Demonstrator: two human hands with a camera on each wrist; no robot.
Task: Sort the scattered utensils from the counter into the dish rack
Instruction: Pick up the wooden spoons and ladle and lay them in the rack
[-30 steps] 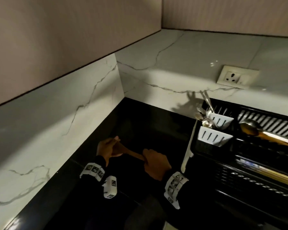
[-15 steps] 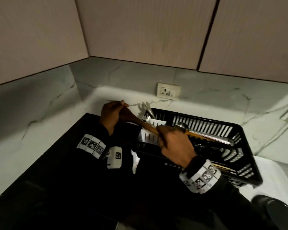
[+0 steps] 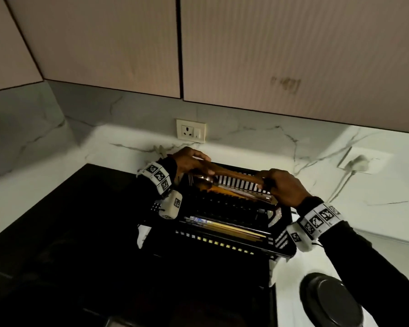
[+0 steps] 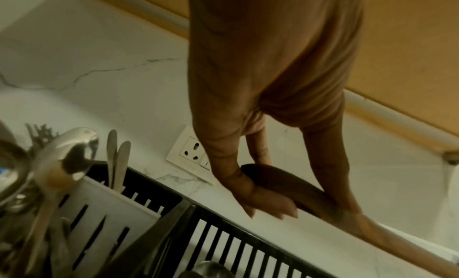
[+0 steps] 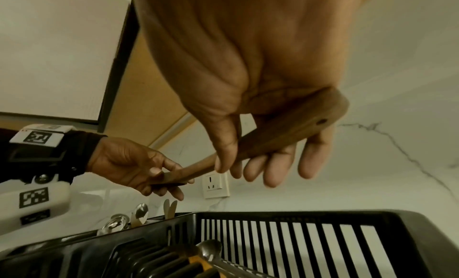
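Both hands held one wooden spoon over the dish rack. The left hand pinched the wide end, and the right hand curled around the handle end. The spoon lay flat between them, just above the rack's back part. Under the hands, a metal spoon lay in the rack. To do it well, I think both hands should go down together and lay the spoon beside that one, then let go.
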